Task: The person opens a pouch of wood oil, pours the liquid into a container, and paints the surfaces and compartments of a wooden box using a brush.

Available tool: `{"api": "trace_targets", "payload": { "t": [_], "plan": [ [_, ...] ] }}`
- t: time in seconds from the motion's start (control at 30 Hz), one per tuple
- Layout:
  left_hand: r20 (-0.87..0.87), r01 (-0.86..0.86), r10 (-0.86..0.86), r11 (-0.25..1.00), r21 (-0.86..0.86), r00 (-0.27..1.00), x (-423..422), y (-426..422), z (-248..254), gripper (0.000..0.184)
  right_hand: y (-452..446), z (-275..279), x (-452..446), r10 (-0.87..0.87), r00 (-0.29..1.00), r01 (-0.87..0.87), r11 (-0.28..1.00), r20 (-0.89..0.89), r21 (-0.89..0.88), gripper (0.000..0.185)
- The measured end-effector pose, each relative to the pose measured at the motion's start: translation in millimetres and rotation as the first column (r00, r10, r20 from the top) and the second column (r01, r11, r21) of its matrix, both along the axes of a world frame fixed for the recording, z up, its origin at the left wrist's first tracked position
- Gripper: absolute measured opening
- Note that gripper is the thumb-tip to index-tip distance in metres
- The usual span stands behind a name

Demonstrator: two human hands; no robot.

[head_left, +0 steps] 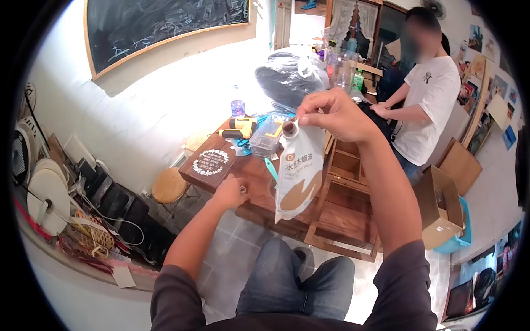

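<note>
A white spout pouch (298, 176) with brown print and Chinese lettering hangs tilted in front of me. My right hand (331, 113) pinches its top edge beside the spout (289, 129), whose mouth looks dark brown. Lower down on the left, my left hand (231, 193) is closed at the wooden table's edge, near a dark box with a white wreath and lettering (211, 163). A small ring-like thing shows at its fingers; I cannot tell whether it is held or worn. A turquoise handle (270, 167) sticks out from behind the pouch, its lower end hidden.
A yellow-and-black power tool (240, 128), a clear plastic case (266, 140) and a bottle (237, 108) are on the table. Wooden frames (345, 212) with compartments lie to the right. A person in a white shirt (433, 91) stands beyond. A round stool (169, 185) is left.
</note>
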State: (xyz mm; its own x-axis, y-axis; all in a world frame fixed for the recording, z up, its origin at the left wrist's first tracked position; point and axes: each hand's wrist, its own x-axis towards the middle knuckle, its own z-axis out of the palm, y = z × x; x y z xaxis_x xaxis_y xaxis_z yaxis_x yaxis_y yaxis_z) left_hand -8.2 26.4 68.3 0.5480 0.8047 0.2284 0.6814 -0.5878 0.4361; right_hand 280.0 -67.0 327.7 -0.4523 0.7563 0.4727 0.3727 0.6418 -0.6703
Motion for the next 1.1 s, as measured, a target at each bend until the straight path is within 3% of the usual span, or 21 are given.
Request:
{"api": "trace_targets", "payload": {
  "t": [0.07,0.1,0.17,0.2,0.23,0.3,0.4,0.43,0.53,0.63,0.7,0.77,0.87,0.97,1.1],
  "plan": [
    [-0.093,-0.047,0.054,0.996,0.077,0.994,2.7,25.8,-27.8,0.024,0.0,-2.7,3.5,-0.037,0.999,0.037,0.999,0.012,0.016,0.011],
    [-0.096,-0.028,0.036,0.996,0.079,0.995,3.0,28.8,-18.3,0.024,-0.4,-2.0,5.7,-0.062,0.998,0.061,0.998,0.026,0.031,0.012],
    [0.064,0.014,-0.014,1.0,0.0,0.998,4.9,24.2,13.4,0.018,-6.5,1.1,7.0,-0.162,0.986,0.165,0.983,0.045,-0.076,0.013],
    [0.261,-0.011,0.03,0.997,-0.074,0.965,5.3,21.1,30.5,0.016,-5.7,-4.6,7.5,-0.132,0.991,0.131,0.987,0.005,-0.089,0.012],
    [0.449,-0.029,0.085,0.991,-0.13,0.889,5.8,20.4,55.5,0.015,-1.7,-5.4,8.3,-0.097,0.995,0.095,0.993,-0.033,-0.074,0.011],
    [0.793,0.275,0.004,0.937,-0.216,0.609,2.3,11.4,110.7,0.014,4.9,-7.5,8.2,-0.143,0.99,0.142,0.989,0.013,0.033,0.015],
    [0.818,0.27,-0.068,0.957,-0.109,0.571,4.6,-50.9,211.5,0.016,9.6,-5.1,1.9,-0.16,0.987,0.16,0.987,0.009,0.003,0.013],
    [0.856,0.3,-0.112,0.953,-0.052,0.505,8.6,-62.6,230.0,0.017,10.9,-5.9,-0.2,-0.193,0.981,0.193,0.98,0.011,-0.037,0.011],
    [0.837,0.346,-0.223,0.937,0.043,0.5,18.9,-68.1,254.8,0.015,11.9,-2.7,-1.8,-0.194,0.981,0.194,0.981,0.026,-0.004,0.013],
    [0.754,0.386,-0.299,0.92,0.065,0.585,31.2,-68.9,262.2,0.01,9.1,0.8,-2.9,-0.216,0.975,0.214,0.976,0.057,0.035,0.014],
    [0.625,0.295,-0.238,0.955,0.013,0.743,36.8,-75.2,264.7,0.009,7.1,1.2,-2.6,-0.228,0.971,0.225,0.973,0.066,0.052,0.015],
    [0.608,0.228,-0.185,0.974,0.007,0.772,41.5,-76.6,264.0,0.011,5.4,2.0,-1.7,-0.239,0.969,0.238,0.971,0.065,0.023,0.016],
    [0.478,0.126,-0.185,0.98,0.153,0.859,46.1,-84.4,276.2,0.013,1.4,2.4,-1.7,-0.252,0.966,0.25,0.967,0.05,0.05,0.015],
    [0.345,0.045,-0.085,0.991,0.123,0.935,52.6,-93.5,288.1,0.017,-1.1,3.4,-2.6,-0.258,0.965,0.256,0.965,0.041,0.054,0.014],
    [0.359,0.139,-0.185,0.979,0.15,0.915,55.8,-81.3,284.6,0.021,-4.8,8.0,1.9,-0.265,0.963,0.263,0.963,0.047,0.053,0.013]
  ]
}}
